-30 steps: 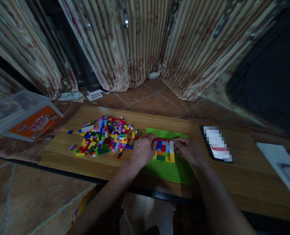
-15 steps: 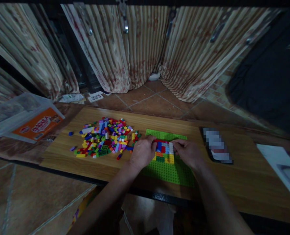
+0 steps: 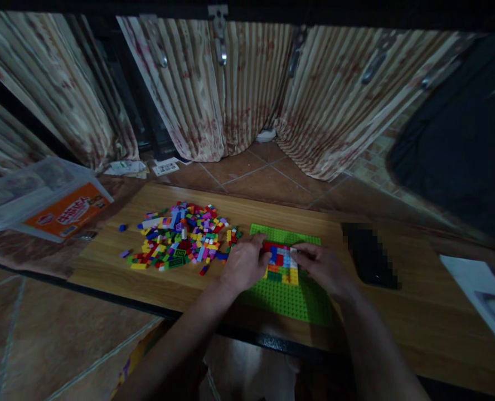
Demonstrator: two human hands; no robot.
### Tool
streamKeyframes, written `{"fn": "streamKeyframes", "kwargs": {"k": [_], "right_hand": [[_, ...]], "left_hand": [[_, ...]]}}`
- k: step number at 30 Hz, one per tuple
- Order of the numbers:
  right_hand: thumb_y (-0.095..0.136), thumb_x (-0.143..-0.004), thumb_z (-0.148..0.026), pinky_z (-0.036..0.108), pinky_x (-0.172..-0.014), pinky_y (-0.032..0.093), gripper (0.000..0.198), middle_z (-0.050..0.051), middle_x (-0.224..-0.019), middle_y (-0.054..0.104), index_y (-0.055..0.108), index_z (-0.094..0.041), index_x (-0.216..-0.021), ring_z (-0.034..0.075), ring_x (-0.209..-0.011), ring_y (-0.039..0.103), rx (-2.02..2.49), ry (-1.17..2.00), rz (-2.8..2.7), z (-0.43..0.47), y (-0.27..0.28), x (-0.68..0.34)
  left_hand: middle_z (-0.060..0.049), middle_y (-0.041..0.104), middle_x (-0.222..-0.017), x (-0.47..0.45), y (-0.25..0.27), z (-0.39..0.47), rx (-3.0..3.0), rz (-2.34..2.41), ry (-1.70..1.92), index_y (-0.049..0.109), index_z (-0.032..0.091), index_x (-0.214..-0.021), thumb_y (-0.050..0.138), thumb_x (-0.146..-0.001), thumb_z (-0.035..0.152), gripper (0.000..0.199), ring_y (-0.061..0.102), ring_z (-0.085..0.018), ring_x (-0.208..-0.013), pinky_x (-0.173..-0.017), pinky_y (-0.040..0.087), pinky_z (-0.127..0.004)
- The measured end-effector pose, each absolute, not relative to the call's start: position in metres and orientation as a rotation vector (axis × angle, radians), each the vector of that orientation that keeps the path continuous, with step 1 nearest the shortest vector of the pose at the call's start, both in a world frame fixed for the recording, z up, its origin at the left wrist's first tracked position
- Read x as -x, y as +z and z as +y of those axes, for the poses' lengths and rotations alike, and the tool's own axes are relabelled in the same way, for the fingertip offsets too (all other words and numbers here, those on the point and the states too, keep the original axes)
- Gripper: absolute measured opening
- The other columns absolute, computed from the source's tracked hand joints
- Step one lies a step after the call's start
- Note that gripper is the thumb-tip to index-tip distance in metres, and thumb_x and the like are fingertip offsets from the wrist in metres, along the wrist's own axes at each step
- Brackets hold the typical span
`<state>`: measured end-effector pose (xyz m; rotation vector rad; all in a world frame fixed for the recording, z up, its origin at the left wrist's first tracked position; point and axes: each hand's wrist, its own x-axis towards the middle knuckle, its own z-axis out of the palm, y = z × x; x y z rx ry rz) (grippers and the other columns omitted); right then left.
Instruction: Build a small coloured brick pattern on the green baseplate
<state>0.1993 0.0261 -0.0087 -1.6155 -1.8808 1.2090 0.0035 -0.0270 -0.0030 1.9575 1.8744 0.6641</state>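
**Pressing bricks onto a green baseplate**

Resting on the wooden tabletop [image 3: 105,262], a green studded baseplate [image 3: 289,298] lies near the front edge, slightly right of the middle. On its far half sits a flat patch of assembled bricks [image 3: 283,260] in red, blue, white, orange, green and yellow. The left hand [image 3: 244,263] lies on the baseplate's left side, fingers curled loosely and fingertips touching the left edge of the brick patch; whether it pinches a loose piece cannot be told. The right hand [image 3: 323,267] rests on the right side, fingers bent narrow with the tips against the patch's right edge; any brick between them is hidden.

Left of the baseplate, a scattered pile of loose coloured bricks [image 3: 180,234] spreads across the tabletop, with a few strays further left. Right of the baseplate lies a dark flat object [image 3: 370,256], blurred out. A clear plastic tub with an orange label [image 3: 51,200] sits at the far left. White paper [image 3: 481,295] lies at the right end. Striped curtains [image 3: 239,89] hang beyond, above a tiled floor [image 3: 264,178].
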Motion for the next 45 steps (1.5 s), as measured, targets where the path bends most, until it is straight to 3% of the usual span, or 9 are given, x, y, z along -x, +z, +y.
{"fn": "streamKeyframes", "kwargs": {"k": [9, 22, 27, 33, 39, 45], "right_hand": [[0.062, -0.072, -0.047, 0.027, -0.053, 0.044, 0.039, 0.002, -0.073, 0.070, 0.071, -0.021, -0.099, 0.017, -0.063, 0.060, 1.658, 1.213, -1.838, 0.026, -0.009, -0.197], [0.063, -0.070, -0.052, 0.031, -0.057, 0.047, 0.044, 0.005, -0.085, 0.074, 0.070, -0.021, -0.101, 0.025, -0.076, 0.067, 1.622, 1.305, -1.881, 0.027, -0.006, -0.202], [0.071, -0.064, -0.044, 0.033, -0.060, 0.049, 0.050, 0.005, -0.081, 0.073, 0.067, -0.022, -0.108, 0.026, -0.076, 0.068, 1.536, 1.406, -1.921, 0.030, -0.010, -0.207], [0.069, -0.067, -0.046, 0.033, -0.062, 0.048, 0.051, 0.003, -0.079, 0.071, 0.063, -0.021, -0.112, 0.023, -0.070, 0.065, 1.508, 1.407, -1.955, 0.032, -0.023, -0.212], [0.069, -0.068, -0.047, 0.035, -0.069, 0.050, 0.054, 0.005, -0.086, 0.073, 0.061, -0.022, -0.114, 0.027, -0.084, 0.068, 1.506, 1.431, -1.956, 0.031, -0.021, -0.212], [0.071, -0.066, -0.048, 0.036, -0.070, 0.051, 0.052, 0.006, -0.088, 0.074, 0.063, -0.024, -0.111, 0.027, -0.083, 0.069, 1.504, 1.484, -1.942, 0.035, -0.024, -0.214]], "left_hand": [[-0.006, 0.067, -0.104, -0.004, -0.003, -0.028, -2.016, 1.857, 0.614, 0.059, 0.018, -0.115, 0.049, -0.088, 0.025, 0.030, 0.062, -0.020, -0.096, -0.091, 0.049, -0.031], [-0.007, 0.065, -0.100, -0.001, -0.004, -0.030, -2.077, 1.802, 0.623, 0.059, 0.018, -0.107, 0.048, -0.086, 0.022, 0.025, 0.062, -0.022, -0.095, -0.087, 0.051, -0.033], [-0.008, 0.065, -0.104, 0.002, -0.005, -0.030, -2.094, 1.742, 0.627, 0.058, 0.015, -0.111, 0.051, -0.081, 0.019, 0.031, 0.061, -0.023, -0.098, -0.090, 0.050, -0.034], [-0.008, 0.065, -0.105, 0.000, -0.008, -0.030, -2.047, 1.783, 0.624, 0.058, 0.017, -0.112, 0.052, -0.081, 0.021, 0.032, 0.061, -0.022, -0.098, -0.090, 0.050, -0.033], [-0.008, 0.067, -0.103, 0.001, -0.005, -0.032, -2.057, 1.768, 0.614, 0.059, 0.017, -0.114, 0.051, -0.082, 0.022, 0.033, 0.063, -0.023, -0.097, -0.089, 0.052, -0.035], [-0.005, 0.070, -0.106, 0.020, 0.005, -0.029, -1.887, 1.749, 0.908, 0.058, 0.018, -0.121, 0.048, -0.085, 0.019, 0.037, 0.066, -0.016, -0.089, -0.085, 0.053, -0.027]]}}
